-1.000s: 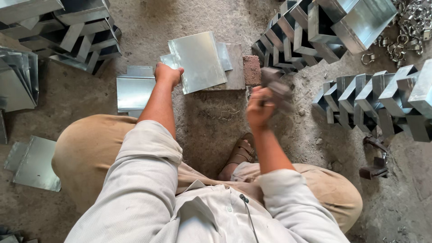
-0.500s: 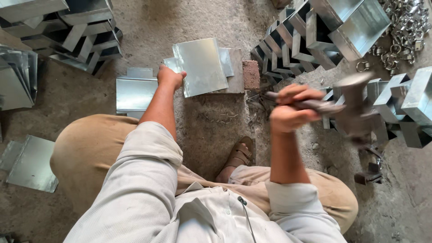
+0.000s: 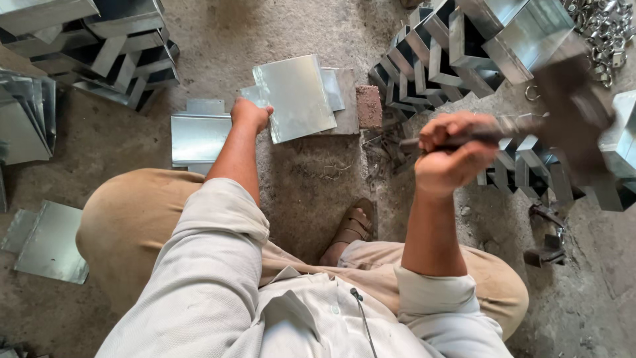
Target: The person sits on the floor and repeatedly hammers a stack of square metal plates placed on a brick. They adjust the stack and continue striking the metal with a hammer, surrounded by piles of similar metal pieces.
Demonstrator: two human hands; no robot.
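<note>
While the left hand [image 3: 250, 114] presses on the near edge of a bent metal sheet [image 3: 296, 97] — holding it down on a flat block [image 3: 344, 99] on the ground — the right hand [image 3: 454, 154] is clenched round the handle of a hammer [image 3: 571, 109], raised and blurred off to the right. A brick [image 3: 369, 106] sits just beside the sheet. Folded metal channels [image 3: 437, 56] are stacked beyond; more flat sheets [image 3: 199, 136] lie left of the wrist.
</note>
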